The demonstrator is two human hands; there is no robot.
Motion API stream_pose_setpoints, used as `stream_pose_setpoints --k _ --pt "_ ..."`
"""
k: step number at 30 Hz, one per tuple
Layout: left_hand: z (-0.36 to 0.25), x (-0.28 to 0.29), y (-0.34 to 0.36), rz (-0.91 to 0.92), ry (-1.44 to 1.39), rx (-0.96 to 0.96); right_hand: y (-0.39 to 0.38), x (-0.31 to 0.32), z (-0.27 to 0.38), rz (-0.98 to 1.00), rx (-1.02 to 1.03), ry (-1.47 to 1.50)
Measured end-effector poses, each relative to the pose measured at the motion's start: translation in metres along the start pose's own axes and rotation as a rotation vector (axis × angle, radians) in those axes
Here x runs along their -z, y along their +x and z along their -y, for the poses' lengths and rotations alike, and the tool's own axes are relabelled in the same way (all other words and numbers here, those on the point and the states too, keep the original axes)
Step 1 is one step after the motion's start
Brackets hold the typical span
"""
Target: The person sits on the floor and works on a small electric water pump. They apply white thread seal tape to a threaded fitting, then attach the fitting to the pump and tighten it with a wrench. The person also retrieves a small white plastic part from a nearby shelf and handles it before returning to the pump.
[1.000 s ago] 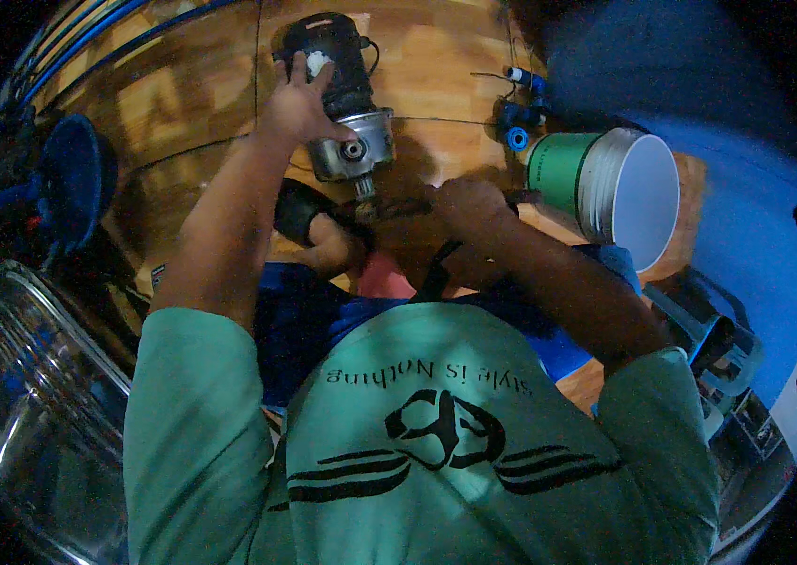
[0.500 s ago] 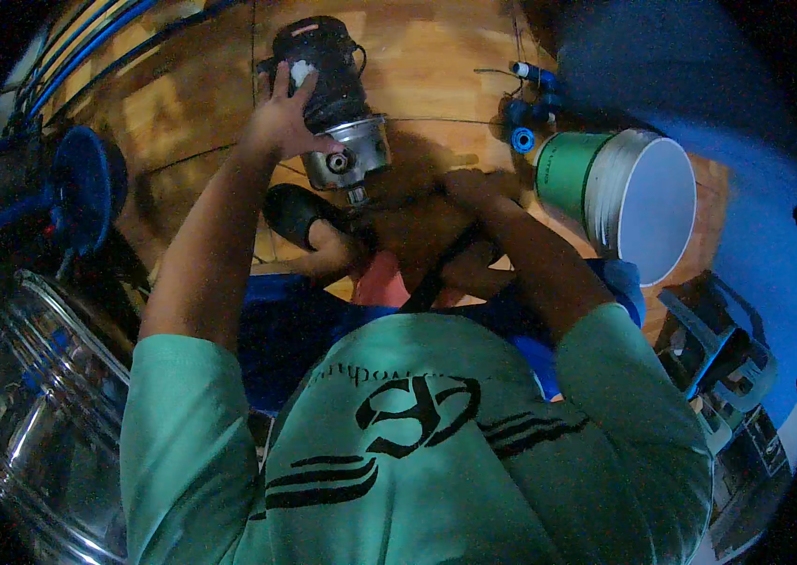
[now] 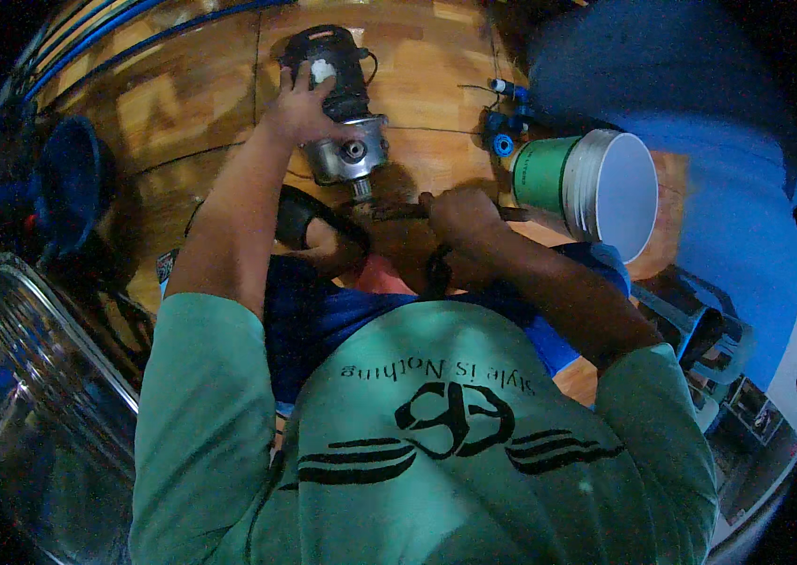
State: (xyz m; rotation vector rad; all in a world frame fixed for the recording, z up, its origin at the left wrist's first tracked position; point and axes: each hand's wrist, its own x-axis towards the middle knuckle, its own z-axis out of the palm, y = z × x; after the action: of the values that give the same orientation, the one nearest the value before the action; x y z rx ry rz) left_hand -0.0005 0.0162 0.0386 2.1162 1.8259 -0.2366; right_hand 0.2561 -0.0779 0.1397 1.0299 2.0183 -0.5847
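A water pump [image 3: 346, 80] with a dark motor body and a shiny metal head lies on the wooden floor in front of me. My left hand [image 3: 309, 113] rests across its left side, fingers spread over the body, thumb on the metal head [image 3: 346, 160]. From that head a short threaded metal fitting [image 3: 362, 188] points toward me. My right hand [image 3: 462, 218] is closed around a long dark wrench [image 3: 400, 212], whose far end lies close to the fitting. Dim light hides whether the wrench touches it.
A white bucket [image 3: 629, 193] with a green band lies on its side at right. Beyond it sit blue pipe fittings [image 3: 511, 118]. Blue pipes [image 3: 125, 42] run along the far left, above a blue round object [image 3: 73, 184]. A shiny metal vessel [image 3: 36, 377] stands near left.
The whole view has shifted slightly. My right hand has come out of deep shadow, and the wrench in it shows more plainly. My left hand stays on the pump.
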Motion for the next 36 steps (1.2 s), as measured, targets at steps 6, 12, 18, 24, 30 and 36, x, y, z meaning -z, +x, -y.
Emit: stream_pose_setpoints --k 6,12,18,24,30,36 --pt "0.007 0.008 -0.015 0.084 -0.088 -0.036 -0.014 0.049 0.055 0.022 -0.028 -0.009" --pt "0.006 0.006 -0.016 0.072 -0.11 -0.061 0.003 0.054 0.065 0.019 0.013 -0.186" --pt "0.007 -0.001 -0.015 0.038 -0.132 -0.064 0.001 0.029 0.023 -0.042 0.022 -0.096" --pt "0.006 -0.006 -0.012 -0.024 -0.09 -0.068 0.018 -0.004 -0.033 -0.102 0.144 -0.091" --pt "0.006 -0.007 -0.013 -0.076 -0.042 -0.106 0.088 -0.088 -0.109 -0.235 0.273 -0.132" --pt "0.011 -0.016 -0.009 -0.06 -0.085 -0.107 0.182 -0.164 -0.106 -0.187 0.009 0.074"
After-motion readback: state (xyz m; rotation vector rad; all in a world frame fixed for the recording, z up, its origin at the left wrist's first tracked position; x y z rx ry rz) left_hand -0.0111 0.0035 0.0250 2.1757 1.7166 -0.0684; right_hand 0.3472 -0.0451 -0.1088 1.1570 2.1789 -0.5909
